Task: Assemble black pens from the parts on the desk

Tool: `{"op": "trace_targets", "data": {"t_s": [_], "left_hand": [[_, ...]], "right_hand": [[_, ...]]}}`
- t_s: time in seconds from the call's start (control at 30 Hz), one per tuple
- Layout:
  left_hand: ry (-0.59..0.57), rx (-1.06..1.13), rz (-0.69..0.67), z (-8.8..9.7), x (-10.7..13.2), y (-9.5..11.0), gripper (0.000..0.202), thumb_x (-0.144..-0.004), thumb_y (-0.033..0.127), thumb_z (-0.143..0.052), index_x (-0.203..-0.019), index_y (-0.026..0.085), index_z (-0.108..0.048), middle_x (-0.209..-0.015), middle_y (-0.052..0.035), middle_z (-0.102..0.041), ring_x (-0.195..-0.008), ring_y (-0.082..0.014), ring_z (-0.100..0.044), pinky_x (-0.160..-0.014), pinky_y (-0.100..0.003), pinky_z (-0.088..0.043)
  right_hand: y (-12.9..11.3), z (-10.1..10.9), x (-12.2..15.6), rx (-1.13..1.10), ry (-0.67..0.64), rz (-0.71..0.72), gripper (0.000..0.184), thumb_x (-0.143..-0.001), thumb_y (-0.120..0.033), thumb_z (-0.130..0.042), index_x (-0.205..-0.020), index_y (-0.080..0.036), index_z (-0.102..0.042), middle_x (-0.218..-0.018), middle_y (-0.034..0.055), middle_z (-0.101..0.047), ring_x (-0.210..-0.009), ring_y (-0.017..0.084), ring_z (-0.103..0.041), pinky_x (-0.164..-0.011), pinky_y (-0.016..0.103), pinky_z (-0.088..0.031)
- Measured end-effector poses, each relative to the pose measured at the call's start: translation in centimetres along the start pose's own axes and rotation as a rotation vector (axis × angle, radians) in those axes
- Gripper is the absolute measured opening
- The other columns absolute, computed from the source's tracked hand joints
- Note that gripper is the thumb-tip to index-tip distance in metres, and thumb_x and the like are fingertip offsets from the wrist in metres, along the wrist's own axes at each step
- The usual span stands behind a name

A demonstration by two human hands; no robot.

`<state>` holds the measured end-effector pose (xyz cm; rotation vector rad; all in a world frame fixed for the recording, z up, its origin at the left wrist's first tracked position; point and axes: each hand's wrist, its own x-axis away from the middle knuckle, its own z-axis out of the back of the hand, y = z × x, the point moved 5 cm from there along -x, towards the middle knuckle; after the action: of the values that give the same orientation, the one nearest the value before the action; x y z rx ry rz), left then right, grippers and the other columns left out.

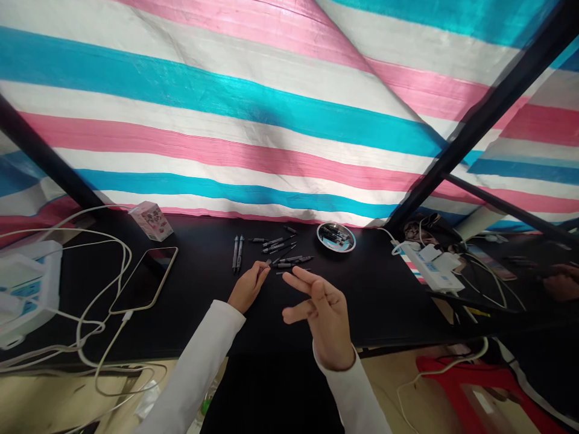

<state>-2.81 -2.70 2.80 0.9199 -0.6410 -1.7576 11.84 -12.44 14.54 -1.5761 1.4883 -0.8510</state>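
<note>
My left hand (248, 288) is closed over the black table, its thumb and fingers pinching a small grey pen part (268, 262). My right hand (326, 307) is raised beside it, fingers apart, with nothing visible in it. Beyond both hands lie several loose pen barrels and thin refills (294, 260), scattered on the tabletop. Two whole-looking grey pens (237, 253) lie side by side to the left of them. A round metal bowl (321, 242) at the back right holds several small dark pen parts (335, 234).
A phone (147, 278) on a white cable and a small patterned box (151, 221) lie to the left. White power strips stand at the left (34, 289) and right (432, 265), with loose cables. Striped sheeting (253, 108) hangs behind; another person's hand (561, 282) shows far right.
</note>
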Motion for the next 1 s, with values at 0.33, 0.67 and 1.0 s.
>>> {"op": "trace_targets", "data": {"t_s": [0.33,0.67,1.0], "left_hand": [[0.006,-0.109,-0.013,0.2,-0.3,0.6,0.026,-0.094,0.039,-0.028,-0.098,0.022,-0.048,-0.085,-0.0018,-0.059,-0.077,-0.0175,-0.06,-0.068,-0.026,-0.043],[0.027,-0.228,-0.22,-0.7,-1.8,-0.2,0.02,-0.094,0.028,-0.037,-0.105,0.02,-0.051,-0.097,-0.0039,-0.057,-0.089,-0.0178,-0.054,-0.082,-0.032,-0.041],[0.043,-0.212,-0.256,-0.6,-2.8,0.0,0.018,-0.092,0.025,-0.042,-0.104,0.021,-0.054,-0.097,-0.003,-0.058,-0.091,-0.0175,-0.053,-0.083,-0.032,-0.04]], "right_hand": [[3.0,8.6,-6.8,1.111,-0.012,0.392,0.04,-0.09,-0.047,-0.036,-0.103,-0.023,-0.065,-0.095,0.0068,-0.066,-0.093,0.02,-0.058,-0.085,0.038,-0.046],[7.9,10.9,-10.1,1.716,-0.187,0.449,0.013,-0.087,-0.022,-0.05,-0.092,-0.02,-0.061,-0.09,0.0061,-0.057,-0.088,0.019,-0.05,-0.076,0.032,-0.039],[8.1,12.0,-10.4,1.632,-0.116,0.467,0.016,-0.09,-0.019,-0.043,-0.088,-0.019,-0.059,-0.087,0.0052,-0.058,-0.082,0.018,-0.051,-0.073,0.03,-0.036]]}}
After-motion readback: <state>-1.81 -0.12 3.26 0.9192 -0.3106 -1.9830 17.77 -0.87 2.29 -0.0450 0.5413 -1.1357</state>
